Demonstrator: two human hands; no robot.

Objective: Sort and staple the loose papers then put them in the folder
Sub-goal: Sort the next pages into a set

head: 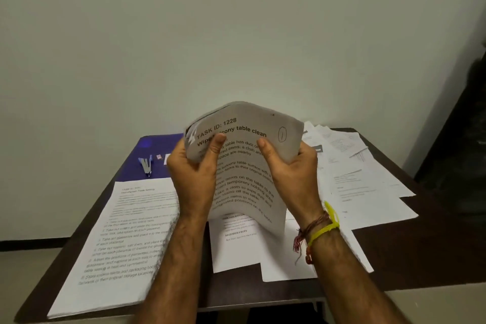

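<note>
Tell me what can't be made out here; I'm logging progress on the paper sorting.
- Head view: the held bundle bends over, so its sheet count is hidden, and both thumbs cover title words.
- Folder: right part hidden behind left hand and bundle.
- Stapler: too small to tell if loaded.
- Papers past the right hand: text too blurred to read.

Dark brown table, set against a pale wall. Lying on it — purple folder at far left, stapler resting on top; printed stack at near left; loose sheets fanned across the right; two overlapping pages at centre.
</note>
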